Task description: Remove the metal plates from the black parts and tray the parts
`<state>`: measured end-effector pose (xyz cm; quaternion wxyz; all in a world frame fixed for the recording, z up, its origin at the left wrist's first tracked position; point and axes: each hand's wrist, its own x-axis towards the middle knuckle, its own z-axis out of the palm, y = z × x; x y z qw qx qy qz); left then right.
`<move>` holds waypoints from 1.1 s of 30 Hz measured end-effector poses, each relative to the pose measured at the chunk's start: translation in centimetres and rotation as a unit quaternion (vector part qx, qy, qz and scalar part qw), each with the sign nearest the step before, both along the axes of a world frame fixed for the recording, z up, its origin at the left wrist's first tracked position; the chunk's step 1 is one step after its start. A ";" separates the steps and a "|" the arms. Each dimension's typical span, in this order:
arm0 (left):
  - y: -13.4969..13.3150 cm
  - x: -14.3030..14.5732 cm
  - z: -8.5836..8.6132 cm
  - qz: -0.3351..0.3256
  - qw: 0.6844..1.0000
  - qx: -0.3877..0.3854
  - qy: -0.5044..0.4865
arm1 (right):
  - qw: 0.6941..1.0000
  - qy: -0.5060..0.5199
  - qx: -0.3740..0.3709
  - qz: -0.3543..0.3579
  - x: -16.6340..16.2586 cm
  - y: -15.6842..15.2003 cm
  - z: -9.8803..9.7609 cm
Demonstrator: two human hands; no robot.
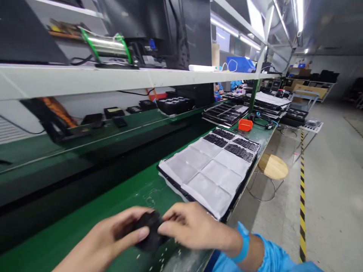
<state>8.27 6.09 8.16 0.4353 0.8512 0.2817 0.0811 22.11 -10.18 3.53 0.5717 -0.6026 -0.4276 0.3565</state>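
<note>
My left hand (121, 232) is closed around a small dark black part (150, 230), with the thumb across its near face. The part is blurred, so its exact kind does not show. On its right edge, the fingers of my right hand (188, 226) pinch the same black part; whether a smaller piece sits between those fingertips is hidden. Small pale bits (161, 258) are scattered on the green bench below. Just beyond my hands lies a compartment tray (195, 166) lined with white sheet, with rows of slim black pieces (239, 152) in its far compartments.
An orange bin (245, 125) stands past the tray, near more stacked trays (269, 102). A white shelf edge (141, 80) runs above the bench and carries a wire spool (107, 47). A wooden stool (272, 166) stands by the right bench edge. Other people (218, 90) sit farther along.
</note>
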 end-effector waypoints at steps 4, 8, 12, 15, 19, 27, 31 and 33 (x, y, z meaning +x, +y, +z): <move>-0.7 12.3 3.2 -0.253 0.961 -0.109 -0.023 | 0.989 0.046 0.037 -0.132 6.2 -3.8 -0.3; -2.7 25.5 2.7 -0.448 0.886 -0.116 0.030 | 0.953 -0.022 -0.006 -0.304 12.2 -7.1 -1.8; -5.2 36.1 -0.6 -0.541 0.831 -0.105 0.078 | 0.912 -0.057 -0.054 -0.402 16.6 -9.5 -3.5; -6.6 40.8 -2.8 -0.592 0.797 -0.070 0.102 | 0.894 -0.081 -0.101 -0.428 18.2 -9.9 -4.5; -7.0 42.8 -4.1 -0.619 0.778 0.006 0.107 | 0.889 -0.108 -0.161 -0.415 19.2 -9.6 -5.0; -6.8 38.6 -2.8 -0.576 0.802 0.157 0.028 | 0.868 -0.184 -0.243 -0.391 21.0 -10.7 -3.6; -6.5 36.1 -2.7 -0.548 0.812 0.199 -0.002 | 0.855 -0.248 -0.232 -0.393 21.6 -10.9 -4.2; -6.4 35.0 -2.9 -0.524 0.821 0.228 -0.021 | 0.847 -0.291 -0.212 -0.392 21.7 -11.0 -4.6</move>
